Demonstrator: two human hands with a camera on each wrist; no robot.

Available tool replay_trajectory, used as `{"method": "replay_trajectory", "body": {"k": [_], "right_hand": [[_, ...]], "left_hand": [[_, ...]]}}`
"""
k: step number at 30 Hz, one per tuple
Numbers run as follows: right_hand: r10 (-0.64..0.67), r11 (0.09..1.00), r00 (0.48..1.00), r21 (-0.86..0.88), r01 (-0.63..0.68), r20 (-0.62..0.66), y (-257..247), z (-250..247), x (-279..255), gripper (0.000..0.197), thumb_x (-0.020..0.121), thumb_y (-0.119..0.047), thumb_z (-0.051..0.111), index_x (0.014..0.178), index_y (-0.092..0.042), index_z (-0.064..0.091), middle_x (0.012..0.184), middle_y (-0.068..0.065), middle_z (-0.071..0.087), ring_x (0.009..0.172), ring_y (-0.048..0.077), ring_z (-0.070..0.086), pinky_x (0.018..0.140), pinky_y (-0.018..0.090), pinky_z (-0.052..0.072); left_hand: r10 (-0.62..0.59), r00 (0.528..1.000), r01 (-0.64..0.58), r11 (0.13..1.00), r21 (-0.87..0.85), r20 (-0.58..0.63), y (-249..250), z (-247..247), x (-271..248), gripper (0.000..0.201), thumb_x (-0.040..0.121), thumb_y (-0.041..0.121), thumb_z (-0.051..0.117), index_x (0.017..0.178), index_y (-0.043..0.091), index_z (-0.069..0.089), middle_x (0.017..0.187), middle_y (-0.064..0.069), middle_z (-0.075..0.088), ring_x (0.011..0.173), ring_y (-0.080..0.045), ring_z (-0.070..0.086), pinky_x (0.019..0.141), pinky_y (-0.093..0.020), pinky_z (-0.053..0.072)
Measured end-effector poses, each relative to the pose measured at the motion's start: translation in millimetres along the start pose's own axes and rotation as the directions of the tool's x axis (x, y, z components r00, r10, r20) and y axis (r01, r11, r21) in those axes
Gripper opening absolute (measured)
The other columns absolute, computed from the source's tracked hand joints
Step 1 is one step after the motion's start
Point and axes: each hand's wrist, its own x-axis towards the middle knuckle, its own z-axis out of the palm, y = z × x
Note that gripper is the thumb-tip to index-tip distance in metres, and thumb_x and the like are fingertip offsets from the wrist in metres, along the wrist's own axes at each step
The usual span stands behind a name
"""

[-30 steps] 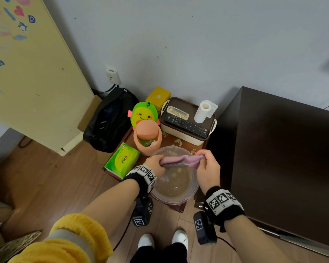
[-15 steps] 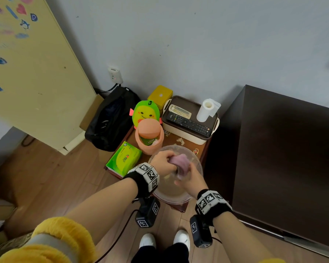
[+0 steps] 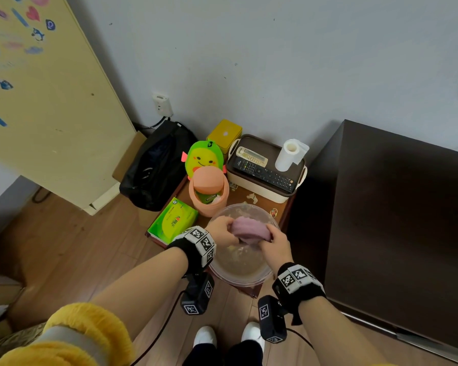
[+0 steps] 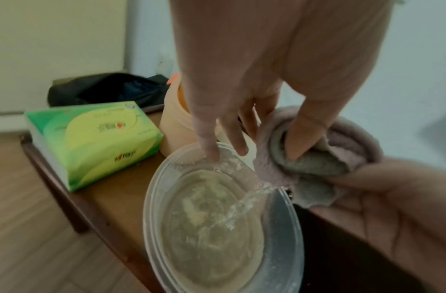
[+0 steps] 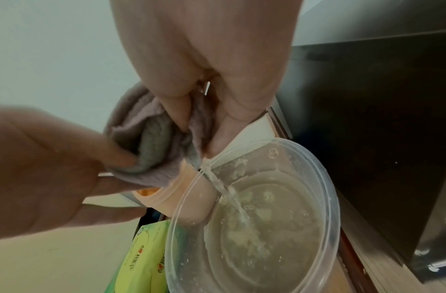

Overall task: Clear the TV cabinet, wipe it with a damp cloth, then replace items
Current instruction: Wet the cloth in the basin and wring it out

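Note:
A wet purple cloth is bunched between both hands above a clear plastic basin of cloudy water. My left hand grips its left end and my right hand grips its right end. In the left wrist view the thumb digs into the cloth while the other fingers hang over the basin rim. In the right wrist view a thin stream of water runs from the cloth into the basin. The dark TV cabinet stands to the right with a bare top.
The basin sits on a low wooden side table with a green tissue pack, an orange mini bin, a green plush toy, a yellow tin and a tray box holding remotes and a paper roll. A black bag lies left.
A second ago the cloth was stretched out between my hands. They have since come together, bunched it up, and now squeeze it so water runs out.

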Motion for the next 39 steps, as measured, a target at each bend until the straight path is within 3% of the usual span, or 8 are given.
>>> {"method": "replay_trajectory", "body": {"k": [7,11,16,20,24,31,35,39], "right_hand": [[-0.011,1.0,0.993,0.023,0.009,0.115,-0.1,-6.2,11.2,0.047,0.078,0.015,0.049,0.118,-0.007,0.058,0.109,0.011,0.064,0.106,0.025,0.061,0.096,0.043,0.05],[-0.03,0.994,0.989,0.109,0.014,0.146,-5.4,-5.1,15.0,0.044,0.079,0.02,0.047,0.111,-0.008,0.056,0.097,0.003,0.061,0.099,0.021,0.059,0.093,0.044,0.052],[-0.093,0.995,0.976,0.048,0.085,0.198,-9.6,-10.5,21.1,0.045,0.083,0.016,0.047,0.124,-0.001,0.052,0.104,0.0,0.059,0.1,0.011,0.055,0.084,0.015,0.045],[-0.146,0.949,0.953,-0.236,0.211,0.265,-9.8,-17.7,36.3,0.043,0.076,-0.01,0.064,0.116,-0.024,0.06,0.105,-0.002,0.064,0.106,0.018,0.056,0.094,0.039,0.048],[-0.079,0.78,0.956,-0.58,0.236,0.283,-14.0,-22.0,39.1,0.055,0.078,-0.031,0.069,0.129,-0.036,0.049,0.13,-0.009,0.041,0.121,0.017,0.033,0.099,0.037,0.03],[0.064,0.92,0.922,-0.38,0.093,0.382,-21.3,-14.5,45.4,0.099,0.063,-0.031,0.083,0.144,-0.02,0.026,0.139,0.006,0.038,0.127,0.019,0.041,0.1,0.028,0.037],[0.199,0.892,0.879,-0.451,0.02,0.434,-22.4,-7.8,47.6,0.074,0.073,-0.022,0.079,0.136,-0.013,0.042,0.128,0.007,0.054,0.118,0.022,0.052,0.092,0.025,0.042],[0.17,0.938,0.82,-0.344,0.035,0.546,-25.4,-2.1,46.6,0.029,0.069,-0.012,0.079,0.088,-0.025,0.061,0.083,-0.006,0.06,0.076,0.006,0.057,0.075,0.023,0.047]], "left_hand": [[0.108,0.993,-0.111,0.991,0.076,0.043,10.9,2.3,-3.0,0.101,0.062,0.016,0.086,0.145,0.018,0.028,0.142,-0.005,0.039,0.131,-0.021,0.04,0.11,-0.038,0.036],[0.156,0.986,-0.156,0.988,-0.005,0.055,11.9,8.7,1.4,0.083,0.061,0.013,0.086,0.132,0.018,0.044,0.122,-0.003,0.059,0.112,-0.019,0.057,0.098,-0.034,0.046],[0.204,0.978,-0.209,0.962,0.177,0.047,17.2,11.9,8.7,0.068,0.069,0.026,0.08,0.13,0.017,0.05,0.125,0.001,0.057,0.117,-0.018,0.054,0.104,-0.029,0.038],[0.241,0.97,-0.234,0.903,0.36,0.028,23.4,6.0,10.7,0.052,0.084,0.024,0.068,0.133,0.014,0.052,0.133,-0.006,0.055,0.124,-0.023,0.05,0.107,-0.034,0.034],[0.202,0.969,-0.145,0.931,0.335,-0.143,21.1,1.0,9.9,0.035,0.082,0.02,0.066,0.117,0.013,0.063,0.115,-0.008,0.067,0.11,-0.026,0.06,0.093,-0.031,0.044],[0.243,0.962,-0.152,0.853,0.5,-0.122,19.5,-0.6,12.6,0.02,0.086,0.017,0.057,0.106,0.013,0.061,0.11,-0.007,0.066,0.106,-0.026,0.06,0.086,-0.031,0.044],[0.255,0.967,-0.198,0.8,0.566,-0.022,23.5,2.9,11.6,0.033,0.086,0.021,0.06,0.117,0.011,0.055,0.124,-0.009,0.058,0.116,-0.028,0.054,0.094,-0.034,0.041],[0.252,0.964,-0.254,0.754,0.605,0.091,23.6,3.3,9.5,0.048,0.082,0.024,0.065,0.124,0.009,0.048,0.129,-0.011,0.051,0.119,-0.029,0.049,0.098,-0.037,0.038]]}}
